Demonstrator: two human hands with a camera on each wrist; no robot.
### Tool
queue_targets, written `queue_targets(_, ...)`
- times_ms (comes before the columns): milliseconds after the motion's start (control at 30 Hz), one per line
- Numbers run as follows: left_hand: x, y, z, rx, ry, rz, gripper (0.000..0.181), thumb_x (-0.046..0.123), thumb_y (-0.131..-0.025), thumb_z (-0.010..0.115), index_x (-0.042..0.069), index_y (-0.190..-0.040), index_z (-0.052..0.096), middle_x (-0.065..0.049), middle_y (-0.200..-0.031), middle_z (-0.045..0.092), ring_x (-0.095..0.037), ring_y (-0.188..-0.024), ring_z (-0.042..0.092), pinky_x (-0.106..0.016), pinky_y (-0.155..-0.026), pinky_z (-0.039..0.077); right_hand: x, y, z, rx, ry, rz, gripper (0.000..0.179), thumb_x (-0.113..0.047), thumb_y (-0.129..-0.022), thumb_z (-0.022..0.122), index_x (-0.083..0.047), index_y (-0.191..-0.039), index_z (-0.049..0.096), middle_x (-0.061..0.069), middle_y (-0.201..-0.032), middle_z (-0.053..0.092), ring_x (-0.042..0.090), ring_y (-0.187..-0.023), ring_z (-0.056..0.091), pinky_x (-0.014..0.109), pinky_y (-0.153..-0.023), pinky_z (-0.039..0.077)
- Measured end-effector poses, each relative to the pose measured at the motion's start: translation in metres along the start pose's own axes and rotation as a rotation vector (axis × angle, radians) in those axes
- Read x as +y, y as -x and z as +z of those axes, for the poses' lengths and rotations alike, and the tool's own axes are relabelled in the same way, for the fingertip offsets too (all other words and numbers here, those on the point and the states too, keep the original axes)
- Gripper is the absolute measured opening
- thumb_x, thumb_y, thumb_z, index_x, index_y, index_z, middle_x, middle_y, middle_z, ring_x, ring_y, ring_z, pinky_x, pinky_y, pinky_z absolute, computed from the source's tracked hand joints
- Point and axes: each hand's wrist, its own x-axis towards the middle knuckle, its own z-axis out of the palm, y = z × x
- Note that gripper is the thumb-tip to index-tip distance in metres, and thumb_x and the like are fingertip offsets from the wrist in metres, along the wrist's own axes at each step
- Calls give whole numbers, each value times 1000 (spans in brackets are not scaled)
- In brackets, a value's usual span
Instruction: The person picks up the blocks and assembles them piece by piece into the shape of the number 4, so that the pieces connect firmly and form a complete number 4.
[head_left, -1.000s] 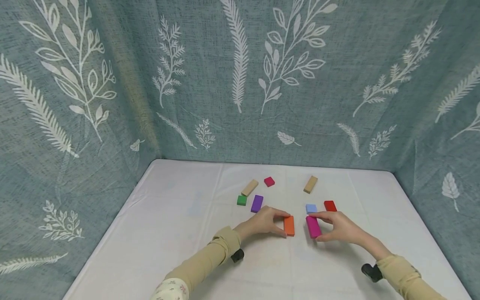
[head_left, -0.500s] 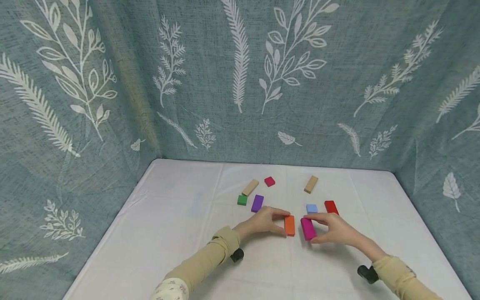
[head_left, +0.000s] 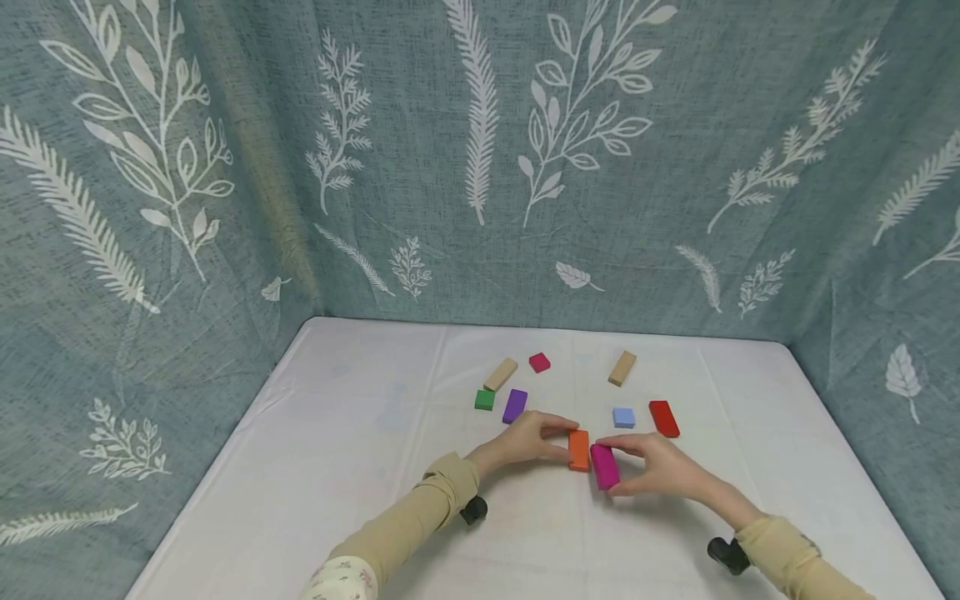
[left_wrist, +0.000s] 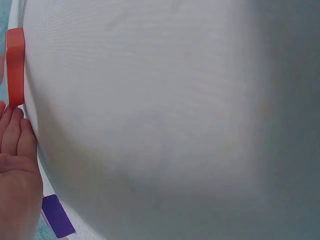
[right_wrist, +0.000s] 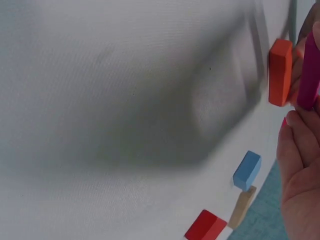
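Note:
An orange wooden block (head_left: 579,451) lies on the white tabletop, and the left hand (head_left: 528,440) holds it from the left, index finger at its far end and thumb near its close end. In the left wrist view, fingertips meet one end of that orange block (left_wrist: 15,67). The right hand (head_left: 663,467) pinches a magenta block (head_left: 605,467) between thumb and fingers, slightly tilted and close beside the orange one. The right wrist view shows the magenta block (right_wrist: 310,75) at the right edge, overlapping the fingers.
Behind the hands lie a purple block (head_left: 514,407), a green block (head_left: 484,400), a crimson block (head_left: 539,362), a light blue block (head_left: 623,417), a red block (head_left: 663,418) and two natural wood blocks, one left (head_left: 500,375), one right (head_left: 622,368). A patterned curtain (head_left: 480,167) surrounds the table.
The right hand has carried the magenta block left and slightly nearer the person, close up to the orange block. The red block is now fully uncovered. The left hand has barely moved.

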Motion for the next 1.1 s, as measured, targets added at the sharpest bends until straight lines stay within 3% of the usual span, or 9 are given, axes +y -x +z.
queue_targets(367, -2, -2, 1, 14, 81, -9, 42, 10, -82, 73, 5, -122, 64, -8, -124, 65, -17, -118, 60, -16, -95, 47, -11, -6, 10, -27, 53, -8, 64, -39, -72, 81, -7, -124, 61, 7, -123, 65, 27, -113, 61, 47, -90, 52)
queue_targets(667, -3, -3, 3, 25, 110, -4, 39, 9, -81, 73, 5, -120, 65, -10, -122, 66, -21, -117, 60, -24, -96, 48, -19, -8, 19, -43, 98, -9, 66, -40, -70, 82, -10, -125, 62, 2, -123, 66, 23, -113, 60, 44, -92, 51)
queue_targets(1100, -2, -1, 2, 34, 46, 17, 40, 12, -81, 74, 7, -120, 65, -6, -121, 67, -15, -116, 61, -17, -95, 46, -18, -8, 30, -11, 109, -10, 69, -44, -70, 81, -12, -127, 60, 3, -127, 63, 24, -117, 59, 45, -95, 50)
